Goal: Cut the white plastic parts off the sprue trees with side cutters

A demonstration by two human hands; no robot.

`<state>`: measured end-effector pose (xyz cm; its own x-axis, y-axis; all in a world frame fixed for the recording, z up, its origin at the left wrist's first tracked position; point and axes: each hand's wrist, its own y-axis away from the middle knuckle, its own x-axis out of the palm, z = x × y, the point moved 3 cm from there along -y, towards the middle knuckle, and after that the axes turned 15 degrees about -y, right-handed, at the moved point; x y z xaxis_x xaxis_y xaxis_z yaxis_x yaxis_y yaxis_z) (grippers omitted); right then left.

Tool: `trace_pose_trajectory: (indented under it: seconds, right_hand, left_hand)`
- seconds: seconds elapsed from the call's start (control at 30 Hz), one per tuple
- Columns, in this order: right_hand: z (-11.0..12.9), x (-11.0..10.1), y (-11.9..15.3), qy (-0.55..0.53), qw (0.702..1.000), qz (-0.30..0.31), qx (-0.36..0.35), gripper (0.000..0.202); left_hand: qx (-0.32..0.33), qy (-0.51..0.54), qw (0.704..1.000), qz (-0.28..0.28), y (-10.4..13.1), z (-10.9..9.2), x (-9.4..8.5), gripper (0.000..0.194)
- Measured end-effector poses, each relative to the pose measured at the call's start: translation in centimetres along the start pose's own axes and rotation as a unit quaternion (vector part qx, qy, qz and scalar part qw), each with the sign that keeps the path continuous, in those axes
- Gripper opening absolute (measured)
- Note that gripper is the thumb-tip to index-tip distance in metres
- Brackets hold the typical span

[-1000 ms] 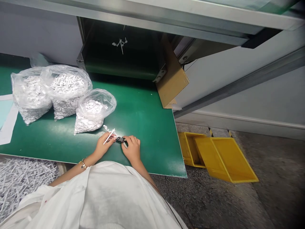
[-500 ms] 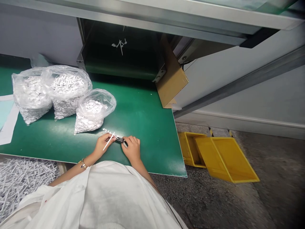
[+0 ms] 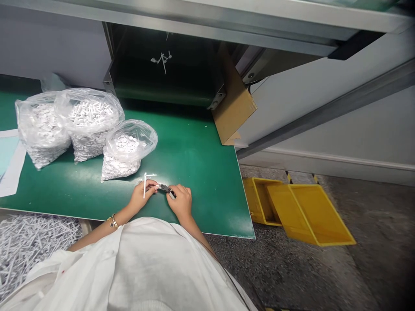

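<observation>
Pinched in my left hand (image 3: 142,194) is a white plastic sprue (image 3: 144,186), its long stem standing out across the fingers. My right hand (image 3: 181,201) is wrapped round a pair of small nippers (image 3: 166,189) with dark jaws. Those jaws point left and meet the white plastic at my left fingertips; whether they are closed on it I cannot tell. Beyond my left hand stands an open clear bag of small white discs (image 3: 125,149). Two larger clear bags, one of short white pegs (image 3: 92,119) and one of small white pieces (image 3: 45,129), stand farther left.
A dark conveyor belt (image 3: 139,82) at the back carries another white sprue (image 3: 163,61). Beside it leans a cardboard piece (image 3: 233,108). Yellow bins (image 3: 311,216) are on the floor at right. White sticks (image 3: 35,250) are heaped below the table's left front edge. A metal beam (image 3: 194,21) crosses overhead.
The sprue has turned in my left hand, so its stem now stands nearly upright instead of slanting. The nippers have shifted slightly right with my right hand.
</observation>
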<state>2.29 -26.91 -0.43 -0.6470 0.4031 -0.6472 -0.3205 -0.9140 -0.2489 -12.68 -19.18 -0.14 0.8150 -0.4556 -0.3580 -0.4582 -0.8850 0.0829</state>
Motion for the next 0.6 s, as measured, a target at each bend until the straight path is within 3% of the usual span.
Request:
trace_pose_trajectory:
  seconds: [0.4,0.5,0.6]
  right_hand:
    - [0.11,-0.16,-0.06,-0.016,1.0,-0.006,0.009,0.012]
    - [0.12,-0.22,-0.03,-0.015,1.0,-0.002,-0.001,0.011]
    - [0.01,-0.24,0.02,-0.015,1.0,0.001,-0.014,0.011]
  left_hand:
    - [0.003,-0.016,1.0,0.011,0.02,0.11,0.03,0.026]
    - [-0.015,-0.011,0.997,0.081,-0.14,0.14,0.4,0.028]
    - [-0.093,0.041,0.978,0.184,0.04,-0.02,0.51,0.03]
